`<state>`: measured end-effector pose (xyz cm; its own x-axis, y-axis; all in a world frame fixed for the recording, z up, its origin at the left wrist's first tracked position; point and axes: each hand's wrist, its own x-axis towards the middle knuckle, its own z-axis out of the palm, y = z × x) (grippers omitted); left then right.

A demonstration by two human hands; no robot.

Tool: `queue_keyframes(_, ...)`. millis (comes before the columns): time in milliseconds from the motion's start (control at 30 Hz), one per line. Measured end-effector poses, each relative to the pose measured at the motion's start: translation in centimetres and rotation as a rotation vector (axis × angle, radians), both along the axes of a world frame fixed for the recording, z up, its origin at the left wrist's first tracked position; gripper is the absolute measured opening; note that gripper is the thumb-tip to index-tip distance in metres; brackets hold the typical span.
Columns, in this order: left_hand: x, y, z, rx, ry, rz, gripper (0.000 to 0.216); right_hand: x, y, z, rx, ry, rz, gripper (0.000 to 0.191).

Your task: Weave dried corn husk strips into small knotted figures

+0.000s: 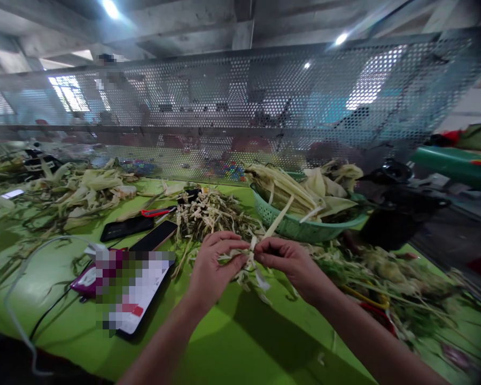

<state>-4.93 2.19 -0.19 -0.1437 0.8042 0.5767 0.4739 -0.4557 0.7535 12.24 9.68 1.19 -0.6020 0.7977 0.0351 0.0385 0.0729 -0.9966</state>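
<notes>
My left hand (214, 262) and my right hand (286, 259) meet above the green table (232, 342), both pinched on a small bundle of pale husk strips (246, 264). The strips hang down between the fingers, some reaching toward the table. Just behind my hands lies a heap of cut husk strips (212, 214). A teal plastic basket (300, 224) full of corn husks stands behind my right hand.
A phone with a lit screen (136, 291) lies left of my hands, with two dark phones (126, 228) behind it and a cable (20, 299). Husk piles (84, 187) cover the left; stalks and scraps (393, 278) litter the right. A perforated metal screen (240, 107) closes the back.
</notes>
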Motion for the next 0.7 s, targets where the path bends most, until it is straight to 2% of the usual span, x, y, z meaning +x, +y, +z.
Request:
queue_keyframes(267,0.6,-0.1,-0.2,-0.012,-0.105,-0.088,0.006,-0.4,0.0,-0.8,-0.043,-0.007,0.026,0.018)
queue_keyframes(433,0.9,-0.4,-0.3,-0.141,-0.221,-0.216,0.008,-0.5,0.0,-1.3,-0.079,-0.007,0.054,0.017)
queue_keyframes(700,0.8,0.0,-0.7,-0.217,-0.248,-0.166,0.007,-0.6,0.0,-1.5,-0.006,-0.073,0.061,0.022)
